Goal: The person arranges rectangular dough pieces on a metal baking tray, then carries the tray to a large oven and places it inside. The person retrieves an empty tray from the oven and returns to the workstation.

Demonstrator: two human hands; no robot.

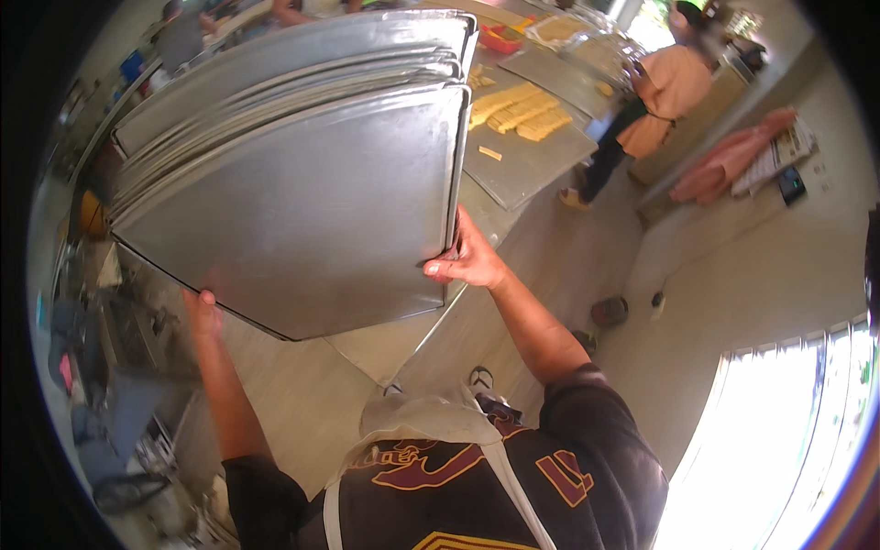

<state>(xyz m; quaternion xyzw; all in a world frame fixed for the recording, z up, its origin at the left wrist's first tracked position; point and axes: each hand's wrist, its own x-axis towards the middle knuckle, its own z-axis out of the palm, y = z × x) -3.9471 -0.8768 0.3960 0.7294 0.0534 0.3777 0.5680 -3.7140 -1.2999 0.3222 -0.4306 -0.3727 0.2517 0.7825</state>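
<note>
A tall stack of grey metal baking trays (pixel 302 211) fills the space in front of me, tilted so the flat face of the nearest tray is toward me. My left hand (pixel 205 313) grips the stack's lower left edge, its thumb on the rim and its other fingers hidden behind. On the right side, my right hand (pixel 466 257) clasps the edge, with the thumb lying over the nearest tray's face. The trays' raised rims show nested together along the top.
Behind the stack, a worktable (pixel 541 165) bears yellow strips of dough (pixel 518 110) and a red container (pixel 500 38). Beyond it stands a person in an orange top (pixel 669 92). A pink cloth (pixel 733 156) hangs on the right wall. Cluttered equipment (pixel 137 339) lines the left.
</note>
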